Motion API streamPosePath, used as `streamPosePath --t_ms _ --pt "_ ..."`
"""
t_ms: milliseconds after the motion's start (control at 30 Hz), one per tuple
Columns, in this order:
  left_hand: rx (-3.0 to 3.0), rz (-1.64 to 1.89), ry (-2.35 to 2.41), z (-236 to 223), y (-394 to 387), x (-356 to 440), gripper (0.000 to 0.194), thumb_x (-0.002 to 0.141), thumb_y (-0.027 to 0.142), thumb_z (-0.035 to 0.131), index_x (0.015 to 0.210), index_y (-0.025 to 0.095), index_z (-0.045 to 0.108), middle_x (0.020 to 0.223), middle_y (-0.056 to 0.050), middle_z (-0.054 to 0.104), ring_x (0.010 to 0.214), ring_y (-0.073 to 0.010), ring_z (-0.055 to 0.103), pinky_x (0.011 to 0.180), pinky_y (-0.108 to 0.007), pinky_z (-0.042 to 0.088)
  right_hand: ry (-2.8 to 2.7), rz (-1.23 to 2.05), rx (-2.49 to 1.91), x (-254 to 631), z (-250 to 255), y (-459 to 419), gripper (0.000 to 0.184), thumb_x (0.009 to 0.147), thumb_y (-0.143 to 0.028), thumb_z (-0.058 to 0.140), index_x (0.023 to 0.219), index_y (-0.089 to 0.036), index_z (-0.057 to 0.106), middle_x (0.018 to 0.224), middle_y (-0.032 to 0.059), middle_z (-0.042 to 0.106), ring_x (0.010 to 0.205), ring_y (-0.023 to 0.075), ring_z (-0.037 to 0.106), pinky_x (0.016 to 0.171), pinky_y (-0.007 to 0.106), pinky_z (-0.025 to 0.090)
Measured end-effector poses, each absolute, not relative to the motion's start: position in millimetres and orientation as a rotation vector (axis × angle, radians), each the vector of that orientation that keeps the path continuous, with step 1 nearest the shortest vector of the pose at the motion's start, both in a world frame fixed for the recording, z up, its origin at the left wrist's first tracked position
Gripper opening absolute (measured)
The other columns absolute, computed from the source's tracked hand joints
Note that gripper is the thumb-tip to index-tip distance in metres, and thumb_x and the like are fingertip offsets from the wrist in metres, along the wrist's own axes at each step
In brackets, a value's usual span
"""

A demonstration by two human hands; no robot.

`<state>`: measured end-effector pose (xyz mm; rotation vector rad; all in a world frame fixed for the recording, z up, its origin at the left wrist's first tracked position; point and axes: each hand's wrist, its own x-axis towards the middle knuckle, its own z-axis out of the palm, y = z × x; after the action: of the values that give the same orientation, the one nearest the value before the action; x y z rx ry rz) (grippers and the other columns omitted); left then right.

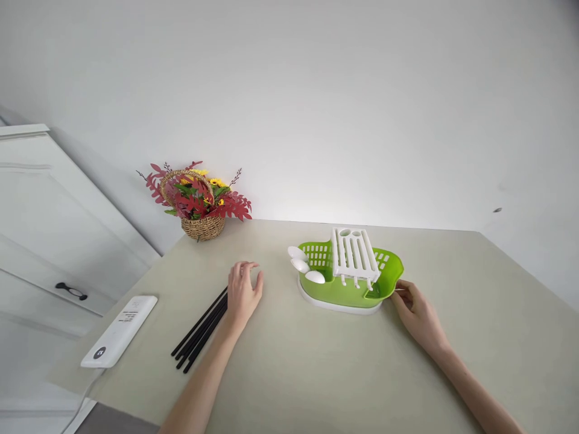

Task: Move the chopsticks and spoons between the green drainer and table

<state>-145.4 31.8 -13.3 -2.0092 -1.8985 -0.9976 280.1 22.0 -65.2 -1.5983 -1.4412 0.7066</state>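
Observation:
A green plastic utensil basket (335, 292) with a white slatted rack (355, 253) across its top stands on the table, right of the middle. Three white spoons (299, 265) lean out over its left end, bowls outward. At the basket's right end, my right hand (416, 313) pinches the rim between thumb and fingers. Several black chopsticks (199, 334) lie in a loose bundle on the left. My left hand (244, 292) rests beside their far ends, hiding them, its fingers slightly curled and the thumb apart. I see nothing held in it.
A wicker basket of red and yellow artificial flowers (203, 229) stands at the back left near the wall. A white power strip or charger-like box (120, 331) with a cable lies at the table's left edge. White cabinet doors (49, 241) are beyond that edge.

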Motion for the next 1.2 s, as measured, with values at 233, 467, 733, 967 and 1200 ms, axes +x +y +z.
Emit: streamPosePath --t_ms 233,467,733,967,1200 --pt "-2.234 -1.433 -1.702 -11.4 24.2 -114.1 0.016 0.107 0.031 0.047 0.114 0.023 0.059 0.116 -0.011 0.062 0.114 -0.0242 0.062 0.102 -0.042 0.052 -1.447 0.689 -1.589 279.4 -63.5 20.5 0.038 0.096 -0.055 0.053 0.117 -0.025 0.062 0.114 0.0091 0.077 0.103 0.0271 0.073 0.083 0.038 0.055" --pt "-2.142 -1.742 -1.452 33.1 14.1 -82.3 0.029 0.107 0.043 0.047 0.126 0.025 0.059 0.137 -0.013 0.057 0.135 -0.0288 0.053 0.116 -0.052 0.043 -1.450 0.686 -1.588 278.6 -61.8 19.5 0.037 0.095 -0.053 0.053 0.117 -0.025 0.061 0.110 0.0085 0.078 0.103 0.0267 0.074 0.081 0.037 0.055" --pt "-2.513 -1.449 -1.153 76.5 17.8 -54.6 0.048 0.091 0.053 0.065 0.130 0.026 0.057 0.137 -0.013 0.062 0.136 -0.0340 0.054 0.117 -0.056 0.039 -1.447 0.708 -1.558 279.6 -65.1 23.3 0.035 0.094 -0.052 0.053 0.116 -0.025 0.061 0.106 0.0074 0.077 0.101 0.0260 0.074 0.079 0.036 0.055" --pt "-2.817 -1.153 -1.065 94.7 41.7 -51.5 0.046 0.085 0.051 0.076 0.121 0.024 0.068 0.124 -0.011 0.071 0.120 -0.0300 0.065 0.110 -0.048 0.047 -1.448 0.705 -1.531 279.8 -66.4 24.6 0.033 0.095 -0.050 0.052 0.117 -0.026 0.060 0.108 0.0065 0.077 0.102 0.0249 0.074 0.083 0.037 0.055" --pt "-2.919 -1.053 -1.042 98.0 60.3 -48.9 0.025 0.096 0.044 0.064 0.094 0.022 0.075 0.094 -0.006 0.079 0.091 -0.0224 0.072 0.090 -0.038 0.055 -1.451 0.706 -1.520 279.4 -65.7 25.3 0.033 0.095 -0.049 0.052 0.117 -0.025 0.060 0.107 0.0069 0.077 0.099 0.0244 0.074 0.081 0.037 0.055"
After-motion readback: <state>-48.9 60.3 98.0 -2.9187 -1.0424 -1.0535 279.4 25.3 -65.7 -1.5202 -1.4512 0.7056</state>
